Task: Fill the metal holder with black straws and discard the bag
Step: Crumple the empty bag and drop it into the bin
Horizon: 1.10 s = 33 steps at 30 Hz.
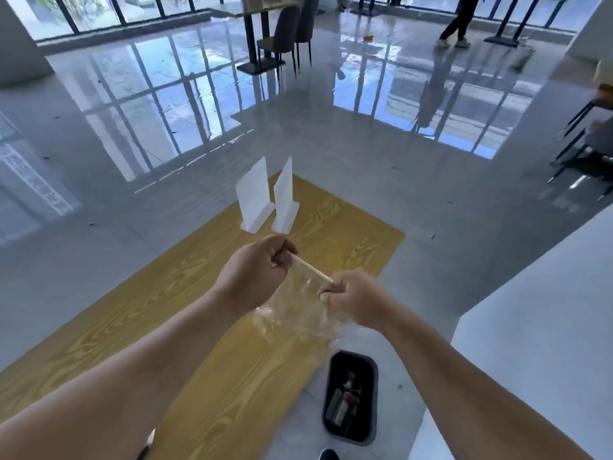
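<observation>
I hold a clear plastic bag (300,307) above the near right part of a wooden table (205,293). My left hand (255,272) pinches one end of the bag's top edge. My right hand (355,298) pinches the other end, so the edge is stretched taut between them. The bag hangs crumpled below and looks empty. No metal holder or black straws are in view.
A black bin (351,396) with some rubbish inside stands on the floor just right of the table, below the bag. Two white sign stands (265,197) sit at the table's far end. A white counter (544,327) is on the right. A person (459,21) walks far off.
</observation>
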Each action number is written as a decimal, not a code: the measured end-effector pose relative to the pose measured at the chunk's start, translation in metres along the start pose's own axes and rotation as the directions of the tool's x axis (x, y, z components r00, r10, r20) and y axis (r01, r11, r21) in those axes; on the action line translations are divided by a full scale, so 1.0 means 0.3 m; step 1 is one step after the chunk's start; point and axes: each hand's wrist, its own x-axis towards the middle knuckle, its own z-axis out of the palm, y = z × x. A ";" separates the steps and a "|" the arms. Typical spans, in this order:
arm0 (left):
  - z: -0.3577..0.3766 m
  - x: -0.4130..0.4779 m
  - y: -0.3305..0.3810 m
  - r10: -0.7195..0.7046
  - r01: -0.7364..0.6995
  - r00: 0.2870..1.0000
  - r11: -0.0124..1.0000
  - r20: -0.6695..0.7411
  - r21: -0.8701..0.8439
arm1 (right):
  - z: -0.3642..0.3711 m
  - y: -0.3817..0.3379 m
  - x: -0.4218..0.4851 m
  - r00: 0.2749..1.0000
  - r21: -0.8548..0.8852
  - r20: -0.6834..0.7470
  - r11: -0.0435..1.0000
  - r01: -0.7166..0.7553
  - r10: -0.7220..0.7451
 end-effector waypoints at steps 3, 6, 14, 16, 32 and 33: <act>0.068 0.074 0.027 -0.014 0.033 0.992 0.989 -0.126 0.147 | -0.059 0.072 0.051 0.991 0.444 0.050 0.886 -0.132 0.123; 0.120 0.120 0.046 -0.239 0.243 0.969 0.967 -0.061 0.078 | -0.144 0.146 0.062 0.980 0.780 0.159 0.593 -0.201 0.122; 0.290 0.187 0.115 -0.368 0.762 0.639 0.420 0.676 -0.492 | -0.293 0.276 0.028 0.964 0.902 0.214 0.347 -0.258 0.159; 0.337 0.199 0.130 -0.385 0.730 0.676 0.468 0.629 -0.498 | -0.320 0.298 0.017 0.954 0.890 0.206 0.364 -0.275 0.217; 0.355 0.212 0.113 -0.247 0.694 0.683 0.514 0.688 -0.505 | -0.309 0.278 -0.162 0.880 0.899 -0.067 0.410 -0.151 0.471; 0.351 0.215 0.108 -0.229 0.684 0.694 0.507 0.683 -0.525 | -0.300 0.269 -0.172 0.876 0.898 -0.079 0.416 -0.145 0.476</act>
